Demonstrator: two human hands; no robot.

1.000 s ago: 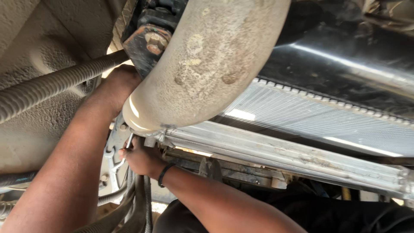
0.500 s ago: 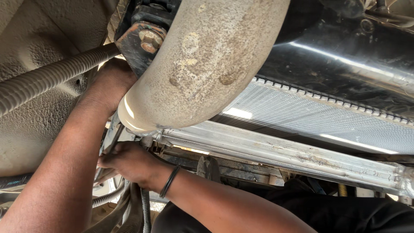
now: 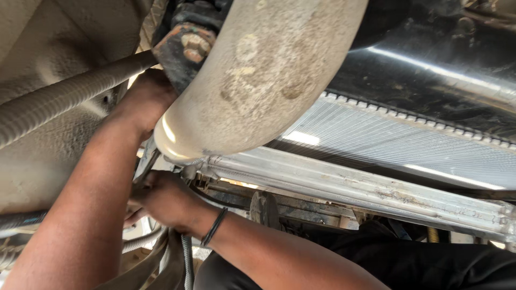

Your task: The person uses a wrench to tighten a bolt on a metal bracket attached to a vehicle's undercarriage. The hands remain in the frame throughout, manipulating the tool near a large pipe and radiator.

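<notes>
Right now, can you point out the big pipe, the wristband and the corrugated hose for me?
Pipe (image 3: 263, 80): head view, middle of its dusty curved wall.
Wristband (image 3: 214, 226): head view, the dark band where it crosses the right wrist.
Hose (image 3: 59, 104): head view, ribbed side of the grey hose at upper left.

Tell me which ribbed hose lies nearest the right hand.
The thin corrugated hose hanging just below the right hand; the thick ribbed hose runs higher, at upper left.
</notes>
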